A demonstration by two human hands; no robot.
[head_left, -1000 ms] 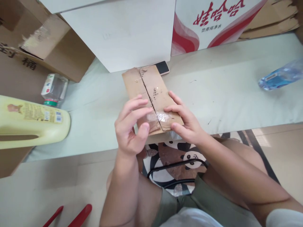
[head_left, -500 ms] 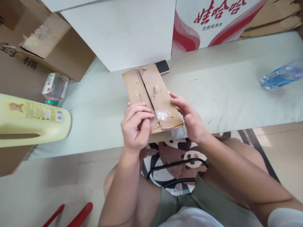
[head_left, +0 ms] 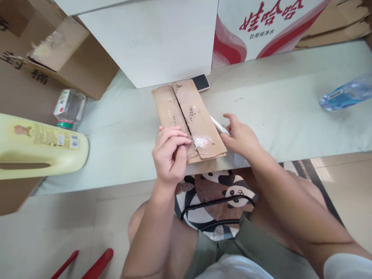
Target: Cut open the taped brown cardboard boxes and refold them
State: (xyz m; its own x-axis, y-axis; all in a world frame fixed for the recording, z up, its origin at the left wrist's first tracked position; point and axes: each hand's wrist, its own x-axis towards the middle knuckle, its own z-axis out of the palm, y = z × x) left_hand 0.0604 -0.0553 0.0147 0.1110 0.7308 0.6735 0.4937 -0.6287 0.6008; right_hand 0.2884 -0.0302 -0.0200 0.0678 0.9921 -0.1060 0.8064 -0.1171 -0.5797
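Note:
A flat brown cardboard box (head_left: 200, 116) with a dark seam down its top and shiny clear tape near its front end lies tilted on the covered table. Over its near left side, my left hand (head_left: 171, 155) curls its fingers and holds it. Beside the right edge, my right hand (head_left: 241, 135) has its thumb and fingers closed round a thin white strip (head_left: 219, 124), index finger raised. Part of that strip is hidden by the box and the hand. A pale, see-through patch shows below the hand; I cannot tell what it is.
A phone (head_left: 201, 83) lies behind the cardboard box, against a white carton (head_left: 157, 46). On the left are a yellow jug (head_left: 43, 147), a clear bottle (head_left: 69, 106) and brown boxes (head_left: 84, 66). A blue-labelled water bottle (head_left: 345, 95) lies at right. The table's front edge runs above my knees.
My right hand has moved off the box's right edge, a little to the right, and the white strip now shows between them. My left hand stays on the box.

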